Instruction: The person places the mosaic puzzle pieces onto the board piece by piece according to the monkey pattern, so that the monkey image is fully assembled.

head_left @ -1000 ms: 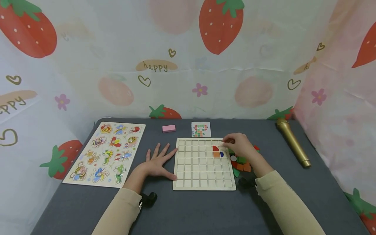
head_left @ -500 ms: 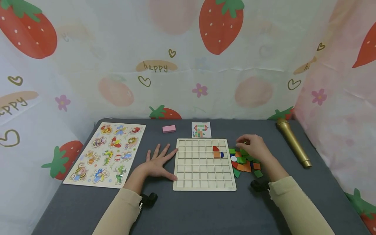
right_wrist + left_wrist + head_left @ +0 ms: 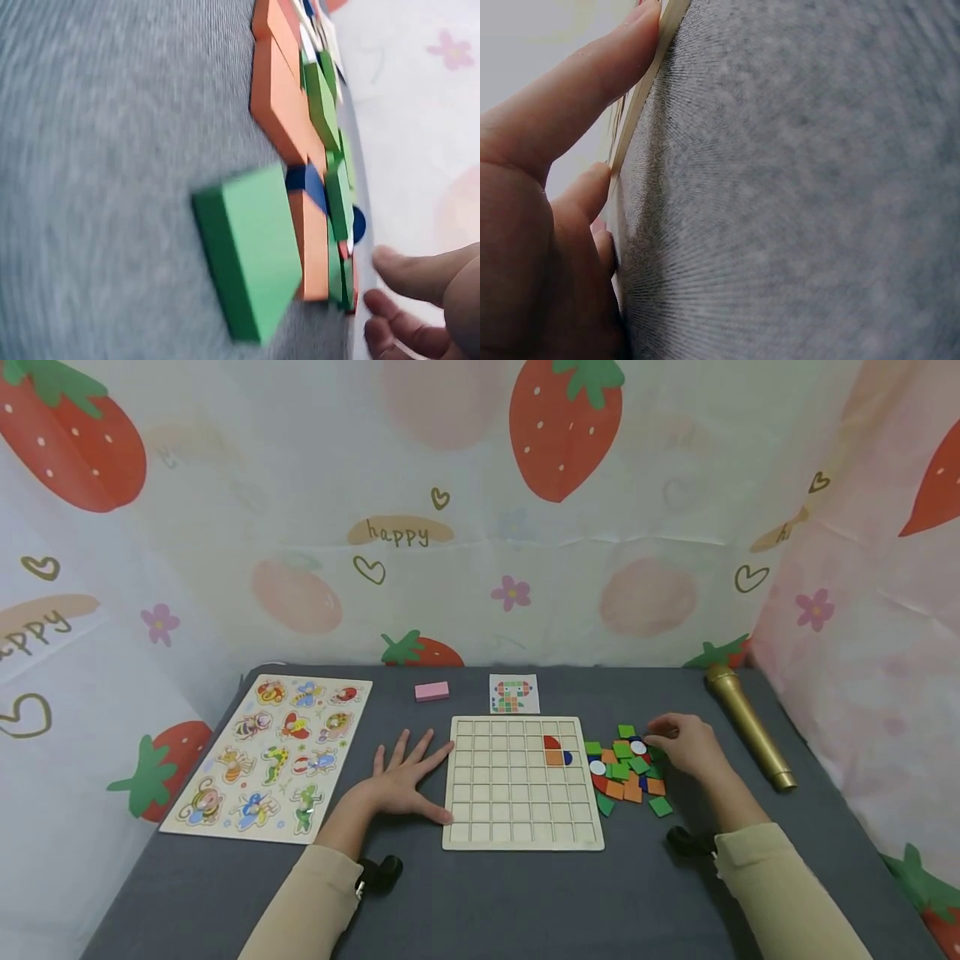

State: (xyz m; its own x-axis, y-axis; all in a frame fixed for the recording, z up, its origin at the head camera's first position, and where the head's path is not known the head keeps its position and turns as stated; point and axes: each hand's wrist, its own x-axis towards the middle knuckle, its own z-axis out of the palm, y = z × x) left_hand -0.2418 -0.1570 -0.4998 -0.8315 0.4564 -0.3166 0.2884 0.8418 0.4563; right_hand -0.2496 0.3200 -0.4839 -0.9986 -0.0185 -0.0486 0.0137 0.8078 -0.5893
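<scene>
In the head view my left hand (image 3: pixel 405 781) lies with fingers spread beside the wooden grid board (image 3: pixel 525 842). Its thumb and index fingertip touch the board's left edge, as the left wrist view also shows, with the thumb (image 3: pixel 592 90) against the rim. On the board sit a red rounded piece (image 3: pixel 552 742), an orange square (image 3: pixel 553 758) and a blue rounded piece (image 3: pixel 567 758). My right hand (image 3: pixel 690 747) hovers at the right side of a pile of coloured tiles (image 3: pixel 632 789). Thumb and fingers are apart in the right wrist view, with nothing seen between them; a green tile (image 3: pixel 255 255) lies nearest that camera.
A small pattern card (image 3: pixel 514 694) and a pink block (image 3: pixel 432 692) lie behind the board. The insect picture board (image 3: pixel 292 777) is at the left, a gold cylinder (image 3: pixel 750 727) at the right. A printed strawberry cloth hangs behind the grey table.
My right hand has moved away from the board's upper right corner, rightward across the tile pile, uncovering more tiles. The left hand and the pieces on the board have stayed put.
</scene>
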